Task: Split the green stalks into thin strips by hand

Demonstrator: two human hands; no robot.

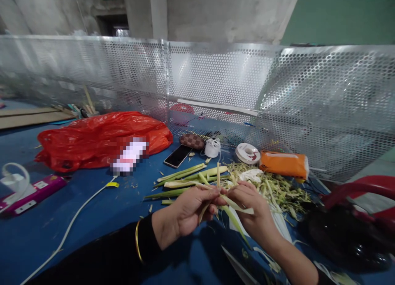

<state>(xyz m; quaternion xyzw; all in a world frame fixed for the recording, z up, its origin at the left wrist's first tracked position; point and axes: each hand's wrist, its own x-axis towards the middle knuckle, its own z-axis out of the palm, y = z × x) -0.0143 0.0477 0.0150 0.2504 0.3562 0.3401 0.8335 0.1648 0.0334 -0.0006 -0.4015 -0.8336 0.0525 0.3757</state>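
Note:
Pale green leaf strips point(236, 221) cross between my two hands, pointing in several directions. My left hand point(193, 207), with a gold bangle at its wrist, pinches them between thumb and fingers. Close against it, my right hand point(254, 209) has its fingers closed on the same leaf strips; its fingertips are partly hidden. Behind the hands lie several long green leaf stalks point(188, 180) side by side on the blue table point(101, 213). A heap of shredded leaf scraps point(284, 192) spreads to the right. Below my right hand shows a knife-like blade point(237, 266).
A red plastic bag point(83, 133), a lit phone point(128, 155) on a white cable and a purple power strip point(40, 190) occupy the left. Farther back are a dark phone point(178, 156), a ribbon spool point(247, 153) and an orange packet point(284, 164). A perforated metal screen point(212, 75) borders the table.

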